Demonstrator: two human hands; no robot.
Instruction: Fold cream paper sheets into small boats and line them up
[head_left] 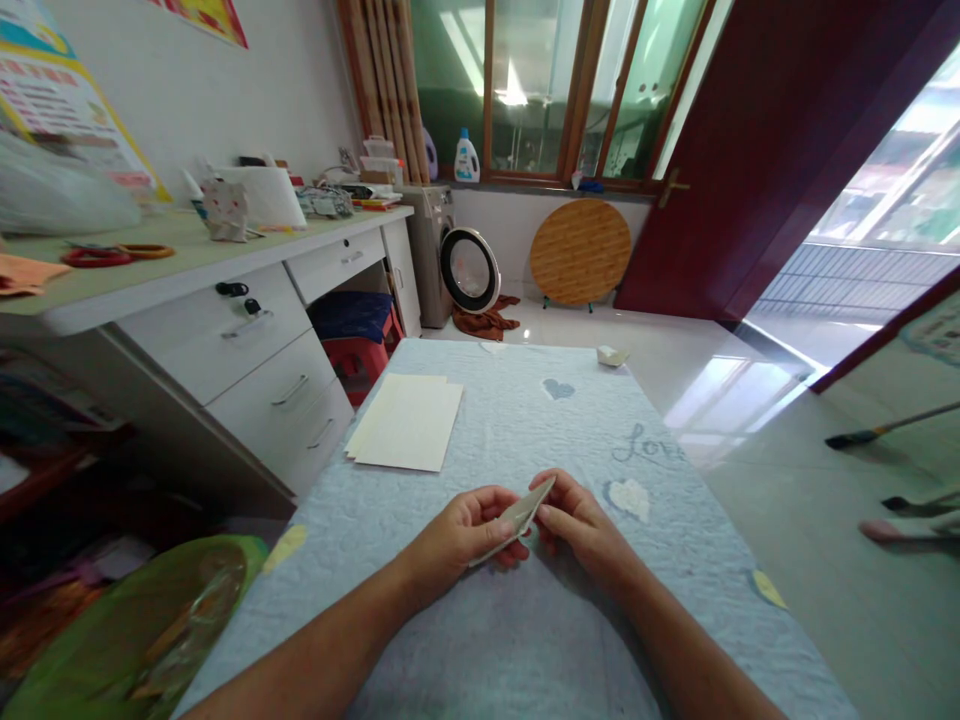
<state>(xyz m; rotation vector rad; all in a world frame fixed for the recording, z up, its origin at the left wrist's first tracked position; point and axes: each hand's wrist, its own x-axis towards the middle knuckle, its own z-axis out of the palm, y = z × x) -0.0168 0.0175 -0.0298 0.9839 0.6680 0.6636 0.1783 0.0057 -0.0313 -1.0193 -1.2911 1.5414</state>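
Observation:
Above the near middle of the table, my left hand (480, 525) and my right hand (574, 510) come together over a folded piece of pale paper (519, 515). The left thumb lies on its upper face, with the fingers curled below. At its pointed right end, the right thumb and fingers pinch it. Part of the paper is hidden behind the fingers. Beyond my left hand, a small stack of cream paper sheets (409, 425) lies flat, its edges slightly offset. A small folded pale paper piece (613, 356) rests at the far right corner.
A light blue cloth with heart patterns covers the table (525, 420). To the left stands a white desk (247, 330) with scissors (112, 255) on top. A green bin (150, 620) sits at the lower left. Beyond are an open washing machine (431, 260) and a round wooden board (581, 250).

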